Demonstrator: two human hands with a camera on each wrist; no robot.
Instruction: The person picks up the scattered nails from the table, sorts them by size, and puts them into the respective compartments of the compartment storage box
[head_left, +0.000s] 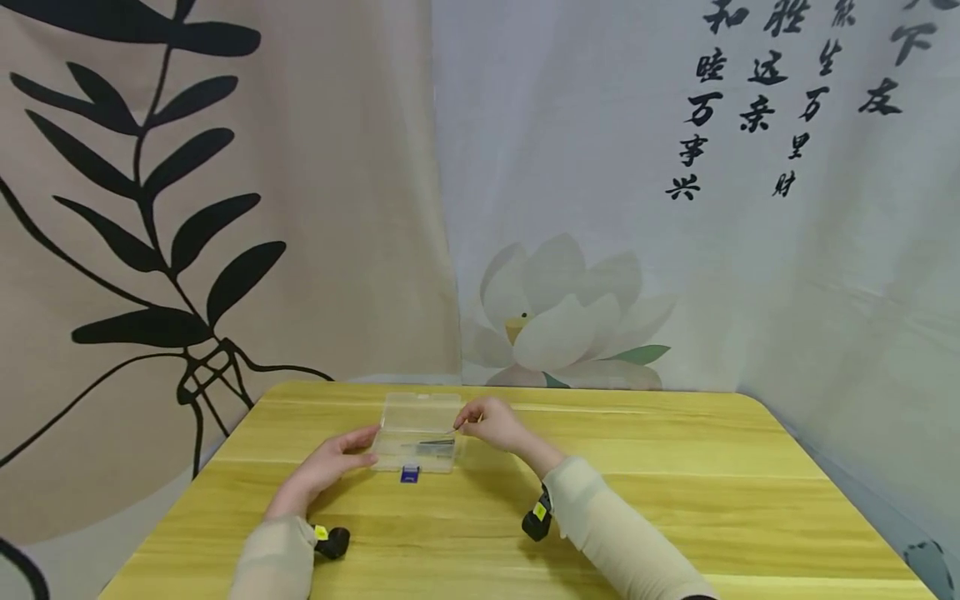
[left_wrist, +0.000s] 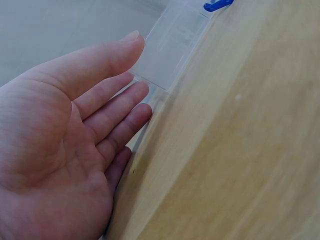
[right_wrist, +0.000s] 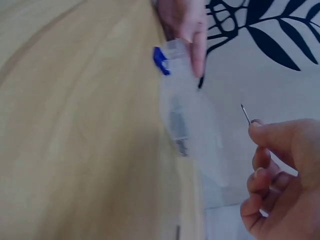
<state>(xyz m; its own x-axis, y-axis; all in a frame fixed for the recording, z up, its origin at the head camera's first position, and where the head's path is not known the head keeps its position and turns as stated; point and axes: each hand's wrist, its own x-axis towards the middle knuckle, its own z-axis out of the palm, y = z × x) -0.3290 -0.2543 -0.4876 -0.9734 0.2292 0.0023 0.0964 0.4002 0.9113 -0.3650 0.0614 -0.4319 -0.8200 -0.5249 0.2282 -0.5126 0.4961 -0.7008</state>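
A clear plastic box (head_left: pixel 386 461) lies on the table with its lid (head_left: pixel 422 412) raised at the back. Several thin dark and metallic pieces (head_left: pixel 437 444) are inside, too small to identify. A blue latch (head_left: pixel 409 474) hangs at its front. My left hand (head_left: pixel 328 463) rests at the box's left edge, its fingers (left_wrist: pixel 122 107) fairly straight and the thumb apart from them. Over the box's right side, my right hand (head_left: pixel 491 422) pinches a thin metal pin (right_wrist: pixel 245 114) between thumb and forefinger; its point sticks up and its other end is hidden.
The wooden table (head_left: pixel 675 492) stretches out to the right and in front of the box. Behind it hangs a cloth backdrop (head_left: pixel 360 208) with printed leaves, a flower and writing. Each wrist wears a small black camera (head_left: pixel 537 523).
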